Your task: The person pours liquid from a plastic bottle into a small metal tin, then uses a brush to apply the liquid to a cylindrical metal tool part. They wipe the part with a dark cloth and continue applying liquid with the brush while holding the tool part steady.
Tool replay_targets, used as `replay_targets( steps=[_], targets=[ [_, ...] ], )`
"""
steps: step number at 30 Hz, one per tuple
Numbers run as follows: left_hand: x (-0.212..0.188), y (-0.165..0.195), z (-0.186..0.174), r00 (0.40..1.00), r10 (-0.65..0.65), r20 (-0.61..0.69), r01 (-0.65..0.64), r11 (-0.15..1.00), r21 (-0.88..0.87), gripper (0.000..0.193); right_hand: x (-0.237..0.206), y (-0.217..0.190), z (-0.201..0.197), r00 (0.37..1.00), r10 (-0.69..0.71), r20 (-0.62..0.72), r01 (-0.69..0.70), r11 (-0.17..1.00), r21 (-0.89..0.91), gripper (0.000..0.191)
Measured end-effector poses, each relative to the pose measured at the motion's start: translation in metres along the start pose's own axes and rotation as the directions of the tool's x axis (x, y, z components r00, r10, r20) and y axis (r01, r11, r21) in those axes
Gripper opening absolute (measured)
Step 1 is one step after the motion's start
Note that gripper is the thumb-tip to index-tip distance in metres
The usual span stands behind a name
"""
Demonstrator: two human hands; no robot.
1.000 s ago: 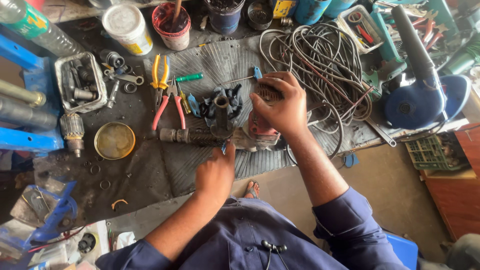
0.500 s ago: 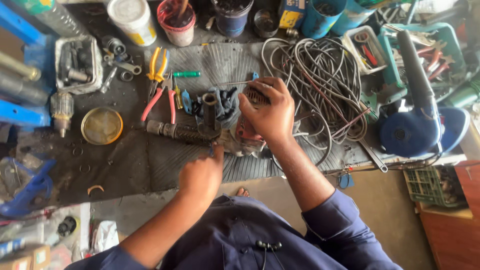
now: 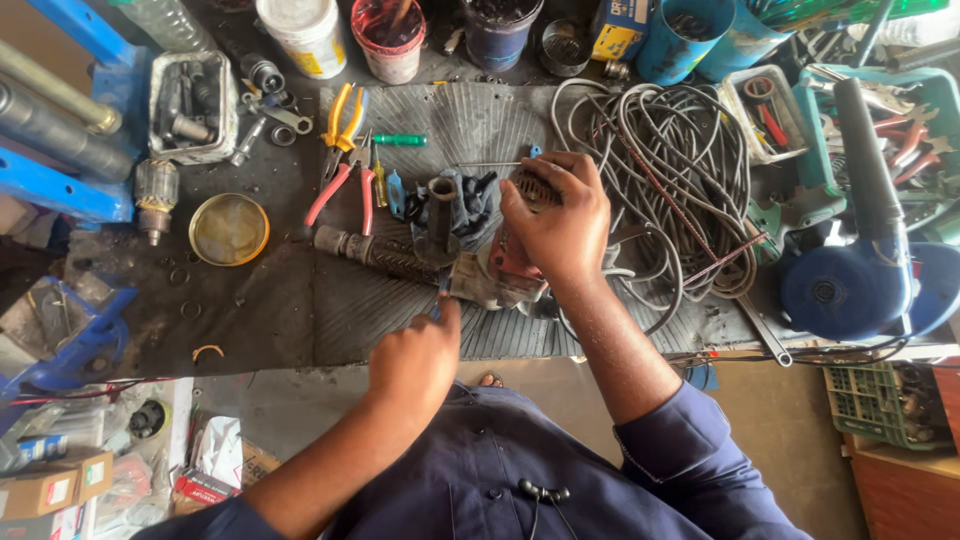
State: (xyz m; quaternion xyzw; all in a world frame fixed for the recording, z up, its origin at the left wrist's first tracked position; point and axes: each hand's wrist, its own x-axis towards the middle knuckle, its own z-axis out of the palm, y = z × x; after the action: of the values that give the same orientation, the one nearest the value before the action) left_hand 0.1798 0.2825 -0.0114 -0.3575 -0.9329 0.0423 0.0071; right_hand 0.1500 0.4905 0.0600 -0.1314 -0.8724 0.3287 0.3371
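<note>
**A:** What are the two hands doing?

**B:** The right hand is cupped over the rear of a worn rotary hammer drill, fingers curled down around its reddish housing. The left hand is closed in a loose fist at the near side of the drill, forefinger out and pressed to the casing. Whether it pinches a small tool, I cannot tell.

**B:** The drill lies flat on a ribbed rubber mat on the bench, directly under both hands, its knurled metal nose pointing away to the left of them.

**A:** What lies around them, and how many of each?

**B:** Beyond the left hand are two pairs of pliers, one with yellow handles, one with red handles, and one green-handled screwdriver. Further left sits one round brass-coloured tin lid, shallow and dull. Right of the right hand sprawls one big tangle of grey cable, smooth and looped. Past it rests one blue power tool with a round, domed body. Along the far edge beyond the hands stand plastic pots: one white, one red-rimmed, one dark blue.
</note>
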Motion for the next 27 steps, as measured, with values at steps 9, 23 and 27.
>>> replay_targets(
  steps=[9,23,27],
  targets=[
    [-0.002,0.015,-0.008,0.996,0.033,-0.081,-0.037,0.998,-0.057,0.049,-0.007,-0.001,-0.002,0.998,-0.062,-0.014,0.061,0.998,-0.025,0.033],
    [-0.003,0.013,-0.002,0.997,0.043,-0.068,-0.048,0.996,-0.079,0.048,-0.011,-0.008,-0.005,0.999,-0.042,-0.012,0.041,0.999,-0.007,0.032],
    [0.011,0.017,0.002,0.994,0.039,-0.099,-0.053,0.988,-0.142,0.036,-0.012,-0.008,-0.005,0.999,-0.039,0.000,0.039,0.999,0.002,0.033]
  ],
)
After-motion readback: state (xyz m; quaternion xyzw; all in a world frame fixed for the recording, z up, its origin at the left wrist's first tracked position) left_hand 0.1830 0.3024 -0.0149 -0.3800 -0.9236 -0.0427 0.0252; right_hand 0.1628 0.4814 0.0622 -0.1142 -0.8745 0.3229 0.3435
